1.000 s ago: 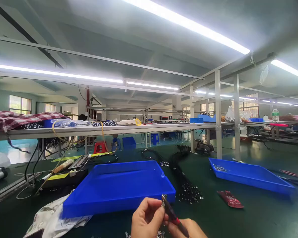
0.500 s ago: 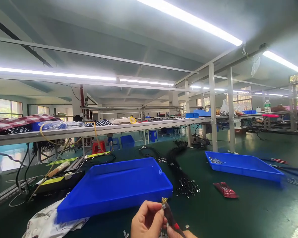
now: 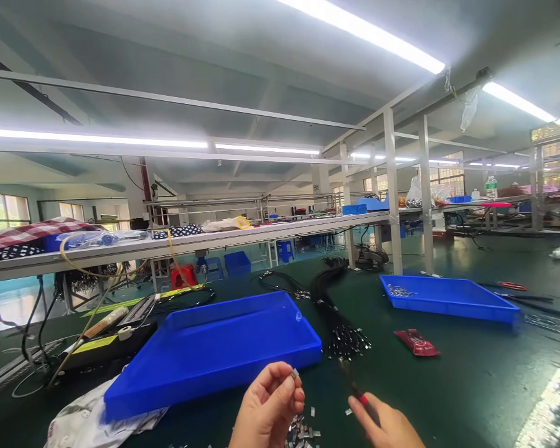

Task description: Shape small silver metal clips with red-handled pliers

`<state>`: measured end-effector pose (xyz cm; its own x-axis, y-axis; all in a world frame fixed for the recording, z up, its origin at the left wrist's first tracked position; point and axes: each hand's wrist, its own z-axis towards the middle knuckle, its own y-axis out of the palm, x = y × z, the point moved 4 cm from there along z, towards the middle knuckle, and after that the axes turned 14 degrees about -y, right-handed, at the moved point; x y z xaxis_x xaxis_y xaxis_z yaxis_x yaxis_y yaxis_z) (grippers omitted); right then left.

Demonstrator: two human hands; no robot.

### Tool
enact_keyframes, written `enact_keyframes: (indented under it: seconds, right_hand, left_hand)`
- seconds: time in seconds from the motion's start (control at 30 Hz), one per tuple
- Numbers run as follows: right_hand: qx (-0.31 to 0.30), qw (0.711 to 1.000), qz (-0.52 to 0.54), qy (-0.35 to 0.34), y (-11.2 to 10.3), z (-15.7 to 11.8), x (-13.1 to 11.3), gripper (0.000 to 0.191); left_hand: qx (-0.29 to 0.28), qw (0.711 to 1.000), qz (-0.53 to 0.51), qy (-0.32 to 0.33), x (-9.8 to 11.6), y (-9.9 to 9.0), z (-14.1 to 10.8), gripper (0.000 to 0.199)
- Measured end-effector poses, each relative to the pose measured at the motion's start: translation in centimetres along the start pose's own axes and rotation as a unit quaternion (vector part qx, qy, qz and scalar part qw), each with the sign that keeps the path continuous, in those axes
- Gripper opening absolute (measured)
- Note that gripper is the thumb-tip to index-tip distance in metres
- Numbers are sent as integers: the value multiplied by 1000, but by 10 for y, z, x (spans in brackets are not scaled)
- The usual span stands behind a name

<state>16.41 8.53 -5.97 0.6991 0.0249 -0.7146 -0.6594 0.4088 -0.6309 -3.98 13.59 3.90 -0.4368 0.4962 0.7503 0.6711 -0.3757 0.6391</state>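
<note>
A small silvery metal piece (image 3: pixel 295 373) is pinched between the thumb and forefinger of my left hand (image 3: pixel 270 407), at the bottom centre. My right hand (image 3: pixel 389 423), lower right of it, is closed around a pair of pliers (image 3: pixel 364 399) with dark and red handles; their jaws are blurred and point up toward the cable ends. Loose small metal pieces (image 3: pixel 303 432) lie on the dark green table between my hands. Just beyond the pliers lies a bundle of black cables (image 3: pixel 329 305) with shiny tips.
A large blue tray (image 3: pixel 214 348) stands at left centre, over white cloth (image 3: pixel 84 417). Another blue tray (image 3: pixel 452 295) holds small metal parts at right. Near it lies a red packet (image 3: pixel 417 343). A black device (image 3: pixel 102 354) and a screwdriver-like tool with a wooden handle (image 3: pixel 106 322) are at left.
The pliers in my right hand have moved away to the right from my left hand, which still pinches a small metal piece. The view has shifted slightly.
</note>
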Motion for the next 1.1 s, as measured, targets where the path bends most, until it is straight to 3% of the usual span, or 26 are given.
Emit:
enact_keyframes:
  seconds: [0.1,0.23,0.4,0.5,0.6,0.73,0.87,0.97,1.1]
  right_hand:
    - [38,999,-15,23,-9,-1,33,44]
    - [101,993,-44,42,-5,-8,65,49]
    - [106,991,-71,26,4,-14,67,48]
    - [94,992,-78,22,3,-14,63,46]
    - [85,993,-80,27,1,-15,64,45]
    - [81,992,-81,57,-4,-17,70,45]
    - [77,990,-49,104,-8,-17,77,45]
    - [75,989,-22,127,-8,-16,83,48]
    - [77,988,-22,135,-8,-17,87,50]
  left_hand:
    - [-17,1000,-3,-12,-2,-1,3,30]
    - [-16,999,24,-13,-2,-4,6,28]
    - [43,986,152,53,13,-5,-9,20]
    - [93,965,230,89,25,-15,-23,20]
    - [141,928,334,89,31,-45,-37,22]
    - [240,859,446,68,31,-112,-61,27]
    - [332,748,574,32,24,-172,-87,25]
    - [366,697,616,31,18,-188,-96,22]
    - [349,682,640,56,6,-173,-88,22]
